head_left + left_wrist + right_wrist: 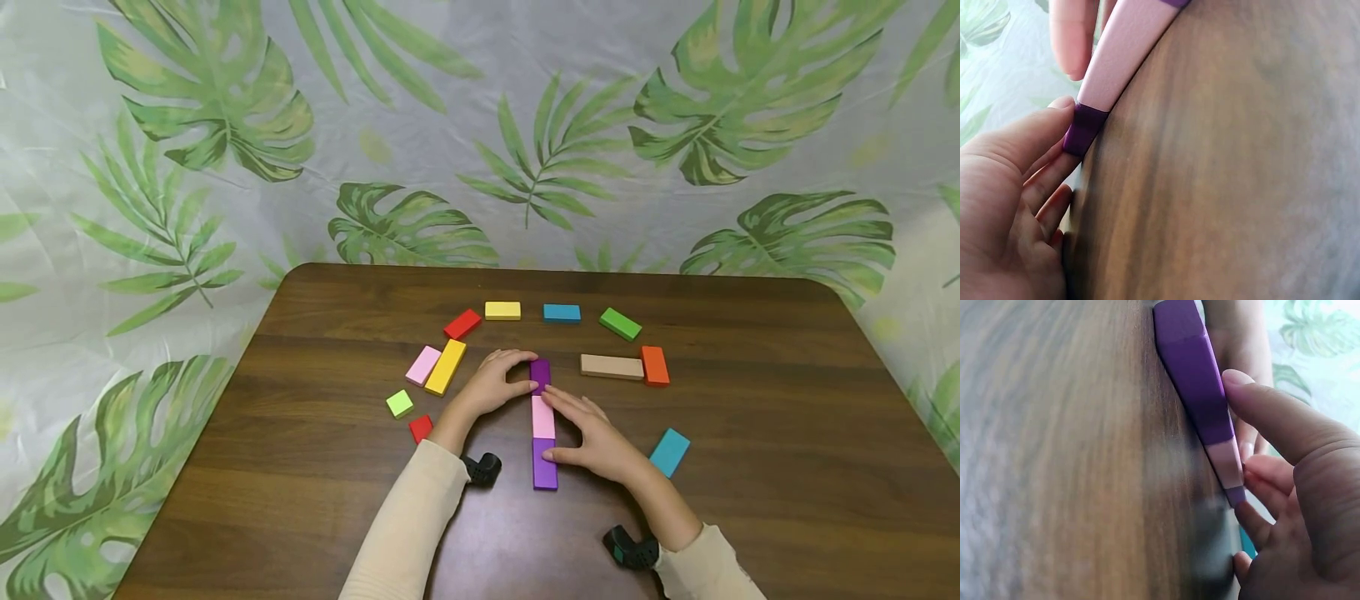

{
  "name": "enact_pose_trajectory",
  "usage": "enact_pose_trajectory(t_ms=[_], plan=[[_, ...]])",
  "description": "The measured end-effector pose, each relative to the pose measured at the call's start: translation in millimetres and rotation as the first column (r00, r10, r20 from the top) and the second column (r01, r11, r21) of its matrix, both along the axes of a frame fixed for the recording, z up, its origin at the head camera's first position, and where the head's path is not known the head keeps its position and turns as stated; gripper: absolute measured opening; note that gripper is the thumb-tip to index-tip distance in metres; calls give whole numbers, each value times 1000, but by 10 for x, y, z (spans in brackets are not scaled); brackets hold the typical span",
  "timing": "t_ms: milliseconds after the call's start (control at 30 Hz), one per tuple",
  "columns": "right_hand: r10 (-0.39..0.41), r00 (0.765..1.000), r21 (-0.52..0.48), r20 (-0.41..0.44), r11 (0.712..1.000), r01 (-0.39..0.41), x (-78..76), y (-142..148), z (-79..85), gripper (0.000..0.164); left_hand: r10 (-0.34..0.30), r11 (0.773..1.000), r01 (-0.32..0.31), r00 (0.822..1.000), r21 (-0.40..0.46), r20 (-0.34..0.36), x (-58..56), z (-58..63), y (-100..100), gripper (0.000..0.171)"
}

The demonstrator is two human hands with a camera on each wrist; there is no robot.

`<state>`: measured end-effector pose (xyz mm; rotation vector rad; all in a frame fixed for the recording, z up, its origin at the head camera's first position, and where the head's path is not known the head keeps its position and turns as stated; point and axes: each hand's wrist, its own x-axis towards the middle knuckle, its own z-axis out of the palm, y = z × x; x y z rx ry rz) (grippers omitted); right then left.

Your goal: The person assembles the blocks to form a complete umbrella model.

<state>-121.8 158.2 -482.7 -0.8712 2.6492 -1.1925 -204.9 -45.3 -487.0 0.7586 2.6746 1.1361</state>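
Note:
Three blocks lie end to end in a straight row: a dark purple block (pixel 540 375) at the far end, a pink block (pixel 543 417) in the middle, and a purple block (pixel 545 467) nearest me. My left hand (pixel 495 385) holds the dark purple block, its thumb against the left side and a finger at the far corner. From the right, my right hand (pixel 600 437) rests along the row. Its thumb (pixel 1260 403) touches the near purple block, while its fingertips reach the side by the pink and dark purple blocks.
An arc of loose blocks surrounds the row on the brown table (pixel 300 500). Left are a yellow-orange block (pixel 446 367) and a pink one (pixel 423 365). Right are a beige plank (pixel 611 367), an orange block (pixel 655 367) and a blue block (pixel 670 452) beside my right forearm.

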Motion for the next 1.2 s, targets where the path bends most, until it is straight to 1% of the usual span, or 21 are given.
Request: enact_pose_trajectory(t_ms=[167, 267, 367, 433, 533, 600, 733, 833, 900, 1000, 1200], plan=[[3, 1000, 16, 3, 1000, -3, -1, -1, 7, 79, -2, 1000, 2, 1000, 13, -2, 4, 5, -1, 45], [2, 1000, 25, 12, 1000, -3, 0, -3, 11, 78, 14, 998, -16, 1000, 59, 19, 6, 10, -5, 44], [2, 1000, 26, 13, 1000, -3, 0, -4, 8, 78, 55, 991, -58, 998, 122, 29, 14, 22, -17, 43], [0, 1000, 24, 9, 1000, 0, -1, -1, 1, 77, 88, 982, -90, 996, 166, 17, 23, 38, -27, 42], [-6, 1000, 17, 6, 1000, 6, -4, 0, -5, 77, 152, 965, -145, 988, 217, -12, 40, 70, -45, 40], [-7, 1000, 13, -1, 1000, 7, -8, -2, -10, 77, 201, 949, -187, 979, 253, -30, 55, 98, -59, 39], [-7, 1000, 12, -5, 1000, 7, -8, -8, -7, 77, 293, 907, -258, 954, 334, -59, 83, 142, -97, 39], [-8, 1000, 15, 7, 1000, 8, -2, -6, 6, 77, 344, 876, -289, 935, 387, -81, 100, 158, -138, 40], [-7, 1000, 16, 13, 1000, 6, 1, -5, 12, 77, 372, 860, -305, 923, 409, -93, 119, 166, -180, 40], [-4, 1000, 15, 20, 1000, 4, 3, -4, 18, 77, 399, 845, -323, 911, 426, -102, 150, 173, -255, 40], [-5, 1000, 11, 21, 1000, 4, 2, 0, 11, 78, 461, 829, -399, 884, 392, -75, 241, 169, -406, 45]])
